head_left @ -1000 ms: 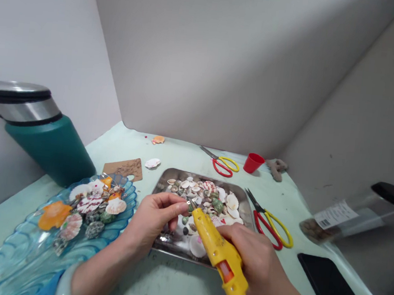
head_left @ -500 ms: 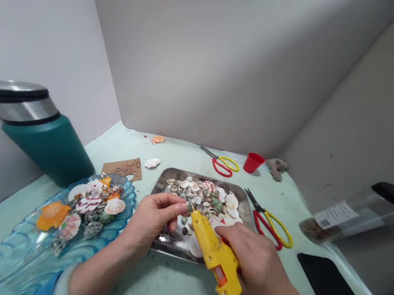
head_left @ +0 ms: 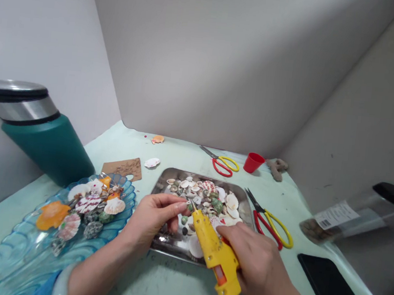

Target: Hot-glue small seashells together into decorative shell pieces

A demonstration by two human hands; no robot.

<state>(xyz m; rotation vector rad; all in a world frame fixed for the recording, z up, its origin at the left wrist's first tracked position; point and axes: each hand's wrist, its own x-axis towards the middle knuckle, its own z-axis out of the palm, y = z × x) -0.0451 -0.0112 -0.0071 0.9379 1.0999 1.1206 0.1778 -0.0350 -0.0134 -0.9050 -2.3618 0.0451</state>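
Note:
My right hand (head_left: 258,262) is wrapped round a yellow glue gun (head_left: 216,250), its nozzle pointing up and to the left. Thumb and forefinger of my left hand (head_left: 158,216) are pinched on a small greenish shell (head_left: 190,207), mostly hidden by the fingertips. The nozzle tip is right beside that shell; whether they touch I cannot tell. Both hands are over a metal tray (head_left: 166,175) of mixed white, striped and green shells. To the left, a blue scalloped glass dish (head_left: 24,251) carries larger shells and an orange shell piece (head_left: 53,214).
A green bottle (head_left: 47,146) stands behind the dish, near a brown card (head_left: 122,168). Two pairs of scissors, one at the back (head_left: 221,162) and one right of the tray (head_left: 272,221), lie near a red cup (head_left: 253,163). Farther right are a clear container (head_left: 348,215) and a black phone-like slab (head_left: 336,293).
The glue gun's nozzle has shifted very slightly right relative to the pinched shell. Otherwise both hands hold nearly the same position.

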